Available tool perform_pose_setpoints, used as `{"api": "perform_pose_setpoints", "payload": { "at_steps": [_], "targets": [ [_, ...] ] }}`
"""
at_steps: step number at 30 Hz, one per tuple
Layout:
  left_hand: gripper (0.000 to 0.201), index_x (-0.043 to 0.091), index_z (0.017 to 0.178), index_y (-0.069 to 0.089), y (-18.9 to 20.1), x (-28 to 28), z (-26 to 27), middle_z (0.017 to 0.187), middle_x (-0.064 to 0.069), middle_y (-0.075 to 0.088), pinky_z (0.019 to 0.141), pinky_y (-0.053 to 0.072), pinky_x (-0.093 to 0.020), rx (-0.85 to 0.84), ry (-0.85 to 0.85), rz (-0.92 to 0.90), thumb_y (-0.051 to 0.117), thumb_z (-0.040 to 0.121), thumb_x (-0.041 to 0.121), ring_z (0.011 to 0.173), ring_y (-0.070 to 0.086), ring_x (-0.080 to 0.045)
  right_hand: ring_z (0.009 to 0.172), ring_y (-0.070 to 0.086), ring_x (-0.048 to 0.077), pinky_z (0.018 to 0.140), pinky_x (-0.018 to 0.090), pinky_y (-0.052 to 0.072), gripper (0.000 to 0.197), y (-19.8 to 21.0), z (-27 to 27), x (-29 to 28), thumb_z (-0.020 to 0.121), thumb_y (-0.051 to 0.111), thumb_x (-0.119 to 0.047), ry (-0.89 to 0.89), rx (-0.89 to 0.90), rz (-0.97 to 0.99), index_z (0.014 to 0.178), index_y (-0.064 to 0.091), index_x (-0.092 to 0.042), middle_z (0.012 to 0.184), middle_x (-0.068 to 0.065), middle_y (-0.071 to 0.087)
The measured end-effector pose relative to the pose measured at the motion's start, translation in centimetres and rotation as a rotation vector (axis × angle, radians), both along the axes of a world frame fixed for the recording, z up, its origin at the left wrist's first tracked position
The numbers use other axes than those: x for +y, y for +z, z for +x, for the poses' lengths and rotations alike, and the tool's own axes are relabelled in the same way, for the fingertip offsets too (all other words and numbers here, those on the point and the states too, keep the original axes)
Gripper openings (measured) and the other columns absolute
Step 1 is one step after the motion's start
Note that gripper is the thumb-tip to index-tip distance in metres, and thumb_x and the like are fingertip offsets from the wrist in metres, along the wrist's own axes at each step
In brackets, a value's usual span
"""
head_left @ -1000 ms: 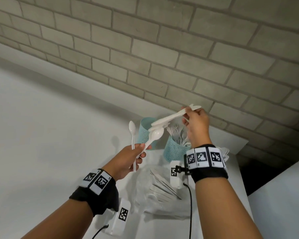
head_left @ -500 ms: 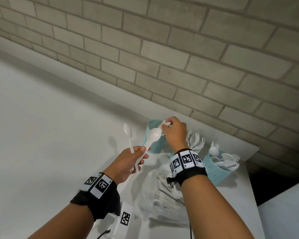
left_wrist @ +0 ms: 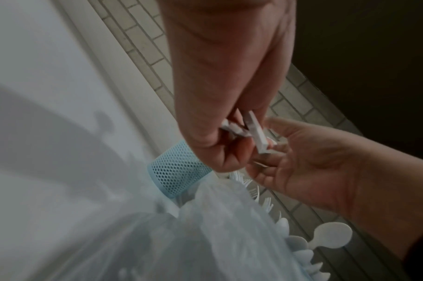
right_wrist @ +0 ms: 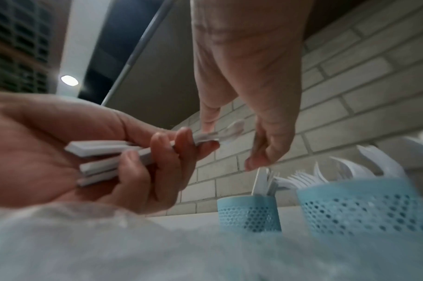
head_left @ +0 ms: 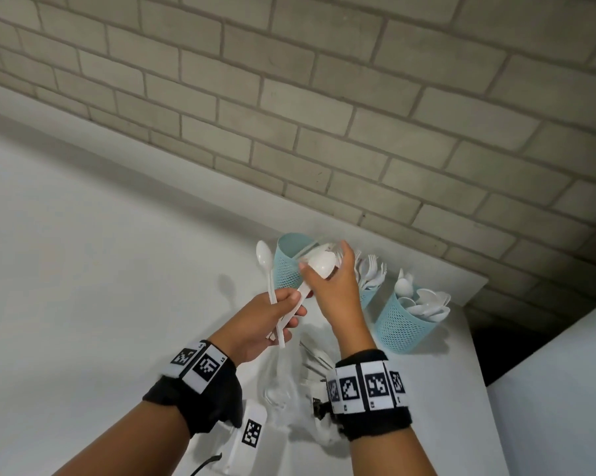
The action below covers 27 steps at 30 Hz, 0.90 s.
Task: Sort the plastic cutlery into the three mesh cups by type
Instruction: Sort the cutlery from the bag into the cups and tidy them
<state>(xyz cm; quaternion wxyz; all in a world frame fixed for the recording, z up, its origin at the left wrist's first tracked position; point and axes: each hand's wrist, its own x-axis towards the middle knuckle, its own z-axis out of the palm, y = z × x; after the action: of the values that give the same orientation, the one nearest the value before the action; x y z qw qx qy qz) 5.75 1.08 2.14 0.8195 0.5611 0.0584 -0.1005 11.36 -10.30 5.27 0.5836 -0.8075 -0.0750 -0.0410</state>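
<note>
My left hand (head_left: pixel 289 304) grips white plastic spoons (head_left: pixel 264 257) by their handles, bowls up; three handle ends (right_wrist: pixel 97 161) stick out of its fist (right_wrist: pixel 157 152). My right hand (head_left: pixel 324 259) hovers at one spoon's bowl (head_left: pixel 322 264), thumb and fingers spread round it and not closed (right_wrist: pixel 232 144). Behind stand three blue mesh cups. The left cup (head_left: pixel 286 269) holds knives (right_wrist: pixel 262 182). Forks (head_left: pixel 372 273) fill the middle cup (head_left: pixel 367 297), and the right cup (head_left: pixel 399 328) holds spoons (head_left: pixel 427 304).
A clear plastic bag (head_left: pixel 289 372) with more cutlery lies on the white table (head_left: pixel 83 269) under my hands. A white tagged block (head_left: pixel 253 434) with a cable sits near my left wrist. A brick wall (head_left: pixel 324 115) is close behind the cups; the table ends just right of them.
My right hand carried a knife down to the left cup, let it go, and came back empty to the spoon bowl. My left hand kept its spoons.
</note>
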Motion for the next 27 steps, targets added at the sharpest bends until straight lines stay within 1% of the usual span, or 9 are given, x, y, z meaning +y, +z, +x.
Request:
{"api": "perform_pose_setpoints", "payload": {
  "at_steps": [4, 6, 9, 12, 14, 17, 19, 24, 27],
  "targets": [
    [0.024, 0.020, 0.099, 0.069, 0.3, -0.6, -0.7, 0.076, 0.002, 0.059, 0.057, 0.043, -0.019, -0.011, -0.064, 0.052, 0.048, 0.096, 0.031, 0.063, 0.049, -0.008, 0.080, 0.069, 0.023, 0.062, 0.031, 0.056, 0.037, -0.3, -0.5, -0.9, 0.090, 0.059, -0.007, 0.103, 0.186, 0.241, 0.121, 0.046, -0.024, 0.096, 0.010, 0.067],
    [0.027, 0.020, 0.098, 0.069, 0.4, -0.7, -0.9, 0.077, 0.002, 0.063, 0.059, 0.045, -0.019, -0.022, -0.068, 0.096, 0.046, 0.097, 0.034, 0.063, 0.052, -0.007, 0.079, 0.070, 0.025, 0.075, 0.044, 0.055, 0.026, 0.0, -0.8, -1.2, 0.095, 0.050, -0.005, 0.131, 0.235, 0.311, 0.106, 0.049, -0.029, 0.094, 0.013, 0.068],
    [0.032, 0.014, 0.107, 0.065, 0.6, -0.9, -1.1, 0.080, 0.002, 0.064, 0.059, 0.047, -0.018, -0.042, -0.086, 0.185, 0.043, 0.098, 0.035, 0.062, 0.055, -0.006, 0.077, 0.070, 0.024, 0.086, 0.052, 0.050, 0.030, -0.1, -0.9, -1.4, 0.100, 0.035, -0.004, 0.104, 0.295, 0.375, 0.125, 0.040, -0.018, 0.109, 0.016, 0.063],
    [0.042, 0.011, 0.108, 0.062, 0.8, -1.5, -1.4, 0.074, 0.005, 0.057, 0.056, 0.044, -0.016, -0.071, -0.135, 0.354, 0.037, 0.098, 0.043, 0.059, 0.050, -0.006, 0.077, 0.070, 0.019, 0.058, 0.036, 0.054, 0.054, -0.1, -1.1, -1.4, 0.093, 0.028, 0.006, 0.066, 0.276, 0.318, 0.134, 0.033, -0.029, 0.099, 0.007, 0.064],
    [0.044, 0.015, 0.099, 0.061, 0.9, -2.0, -1.3, 0.071, 0.005, 0.050, 0.054, 0.039, -0.015, -0.103, -0.152, 0.483, 0.034, 0.096, 0.049, 0.057, 0.045, -0.007, 0.078, 0.066, 0.016, 0.050, 0.026, 0.050, 0.051, -0.2, -1.4, -1.2, 0.095, 0.030, 0.000, 0.031, 0.222, 0.283, 0.128, 0.036, -0.038, 0.089, 0.000, 0.061],
    [0.039, 0.017, 0.093, 0.056, 1.1, -2.5, -1.3, 0.070, 0.007, 0.046, 0.053, 0.037, -0.015, -0.131, -0.135, 0.606, 0.033, 0.097, 0.048, 0.058, 0.043, -0.008, 0.109, 0.060, 0.022, 0.093, 0.045, 0.051, 0.018, -0.2, -2.0, -0.5, 0.095, 0.040, -0.046, 0.011, 0.197, 0.322, 0.110, 0.050, -0.049, 0.122, -0.002, 0.056],
    [0.036, 0.016, 0.092, 0.054, 1.1, -2.7, -1.4, 0.070, 0.007, 0.045, 0.052, 0.037, -0.016, -0.145, -0.130, 0.677, 0.034, 0.098, 0.045, 0.057, 0.041, -0.008, 0.115, 0.057, 0.022, 0.099, 0.049, 0.046, 0.026, 0.0, -2.1, -0.7, 0.088, 0.042, -0.062, 0.030, 0.239, 0.377, 0.106, 0.052, -0.047, 0.122, -0.007, 0.056],
    [0.022, 0.020, 0.093, 0.053, 0.4, -3.1, -1.2, 0.083, 0.004, 0.056, 0.070, 0.042, -0.023, -0.292, -0.165, 0.898, 0.045, 0.096, 0.040, 0.072, 0.051, -0.009, 0.071, 0.063, 0.012, 0.062, 0.023, 0.055, 0.045, -0.2, -2.0, -1.7, 0.088, 0.064, -0.020, 0.036, 0.225, 0.352, 0.127, 0.041, -0.022, 0.103, 0.007, 0.062],
    [0.022, 0.020, 0.080, 0.048, 0.1, -3.0, -1.0, 0.072, 0.006, 0.050, 0.057, 0.039, -0.018, -0.256, -0.183, 0.831, 0.052, 0.093, 0.037, 0.061, 0.046, -0.008, 0.058, 0.056, 0.013, 0.053, 0.022, 0.051, 0.040, -0.8, -1.6, -2.4, 0.092, 0.052, 0.000, -0.043, 0.205, 0.446, 0.126, 0.041, -0.017, 0.084, 0.009, 0.056]
  ]
}}
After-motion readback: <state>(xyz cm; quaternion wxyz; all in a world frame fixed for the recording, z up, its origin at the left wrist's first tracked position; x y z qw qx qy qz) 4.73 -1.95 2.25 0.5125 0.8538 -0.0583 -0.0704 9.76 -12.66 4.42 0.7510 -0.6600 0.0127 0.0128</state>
